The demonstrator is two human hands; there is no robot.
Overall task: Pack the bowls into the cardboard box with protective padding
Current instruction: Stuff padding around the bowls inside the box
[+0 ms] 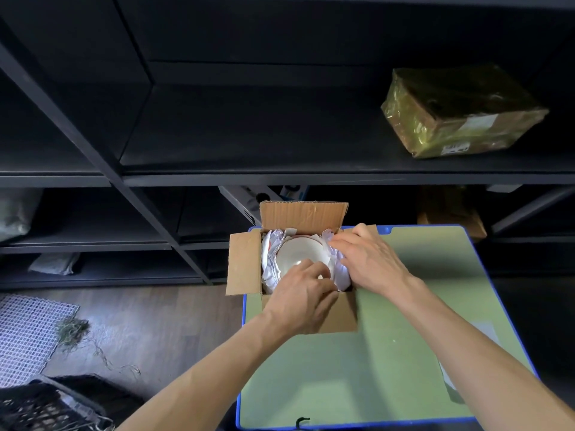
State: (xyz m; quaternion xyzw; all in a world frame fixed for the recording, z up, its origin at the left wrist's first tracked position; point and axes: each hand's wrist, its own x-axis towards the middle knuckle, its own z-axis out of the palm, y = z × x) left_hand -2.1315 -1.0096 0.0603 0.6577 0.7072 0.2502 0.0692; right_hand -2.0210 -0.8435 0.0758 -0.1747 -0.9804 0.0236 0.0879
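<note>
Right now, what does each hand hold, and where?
Right hand presses crumpled white paper padding beside the white ceramic bowl; left hand meets its near rim, grip unclear.

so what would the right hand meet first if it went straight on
The white paper padding at the right side of the box; the right hand seems to touch it, with the bowl just beyond. Depth is unclear.
</note>
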